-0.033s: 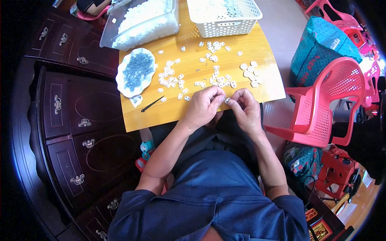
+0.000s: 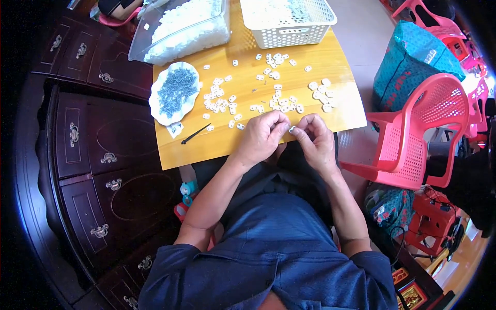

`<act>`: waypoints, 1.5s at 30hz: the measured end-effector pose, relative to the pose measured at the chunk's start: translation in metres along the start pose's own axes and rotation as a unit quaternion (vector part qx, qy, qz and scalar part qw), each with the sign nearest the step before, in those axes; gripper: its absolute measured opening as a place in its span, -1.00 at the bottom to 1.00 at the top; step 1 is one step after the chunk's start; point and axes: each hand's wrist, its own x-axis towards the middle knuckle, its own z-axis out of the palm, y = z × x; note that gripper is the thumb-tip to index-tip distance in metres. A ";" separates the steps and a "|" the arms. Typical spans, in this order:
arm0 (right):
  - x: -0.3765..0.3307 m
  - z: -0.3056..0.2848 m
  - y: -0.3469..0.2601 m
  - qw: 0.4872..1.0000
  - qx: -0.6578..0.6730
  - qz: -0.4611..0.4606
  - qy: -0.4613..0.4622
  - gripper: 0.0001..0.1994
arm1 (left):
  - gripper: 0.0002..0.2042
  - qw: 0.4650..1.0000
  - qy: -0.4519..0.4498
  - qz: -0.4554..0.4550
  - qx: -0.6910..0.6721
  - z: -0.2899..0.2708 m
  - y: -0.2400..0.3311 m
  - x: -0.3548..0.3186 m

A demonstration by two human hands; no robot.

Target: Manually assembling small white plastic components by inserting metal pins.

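Both my hands meet over the near edge of the wooden table (image 2: 206, 151). Between thumb and finger of my right hand (image 2: 316, 142) is a small white plastic piece (image 2: 292, 129). My left hand (image 2: 262, 135) is pinched closed right beside it; whatever its fingertips hold is too small to make out. Just beyond my hands lie many loose white pieces (image 2: 219, 103), several with two dark holes. Rounder white pieces (image 2: 326, 82) are grouped to the right. A scalloped white dish (image 2: 153, 106) at the left bears a heap of small dark metal parts (image 2: 178, 90).
A thin black tool (image 2: 196, 133) lies left of my hands. At the far side stand a clear bin (image 2: 217, 35) and a white perforated basket (image 2: 305, 37), both filled with pieces. Dark drawers (image 2: 124, 124) flank the left; a pink chair (image 2: 413, 139) and teal bag (image 2: 408, 67) the right.
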 end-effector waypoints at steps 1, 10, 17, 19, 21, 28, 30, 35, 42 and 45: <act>0.000 0.000 0.000 1.000 -0.007 0.001 0.000 -0.86 | -0.93 1.000 0.000 0.000 0.002 0.000 0.000 0.000; 0.000 0.002 -0.001 1.000 0.024 0.003 0.008 -0.86 | -0.95 0.999 0.006 -0.001 0.034 0.002 0.004 0.002; 0.001 -0.001 0.012 0.993 0.121 0.017 0.004 -0.87 | -0.93 0.999 -0.029 -0.024 0.014 -0.003 0.009 0.013; 0.001 -0.006 0.015 0.989 0.145 0.022 0.014 -0.87 | -0.89 0.998 0.003 -0.014 -0.061 -0.004 0.012 0.016; 0.003 -0.008 0.018 0.986 0.160 0.013 0.038 -0.87 | -0.86 0.998 0.022 0.002 -0.054 -0.003 0.006 0.022; 0.004 -0.011 0.016 0.977 0.181 -0.001 0.110 -0.83 | -0.77 0.951 0.056 0.144 0.268 0.012 0.015 0.038; 0.004 -0.011 0.017 0.976 0.184 -0.007 0.121 -0.82 | -0.77 0.949 0.048 0.145 0.276 0.016 0.011 0.043; 0.006 -0.013 0.021 0.972 0.191 -0.015 0.133 -0.82 | -0.77 0.941 0.027 0.138 0.307 0.019 0.009 0.050; 0.006 -0.012 0.022 0.972 0.198 -0.016 0.126 -0.81 | -0.87 0.938 0.032 0.156 0.308 0.019 0.009 0.051; 0.006 -0.011 0.021 0.971 0.199 -0.016 0.128 -0.81 | -0.87 0.946 0.038 0.174 0.270 0.017 0.010 0.048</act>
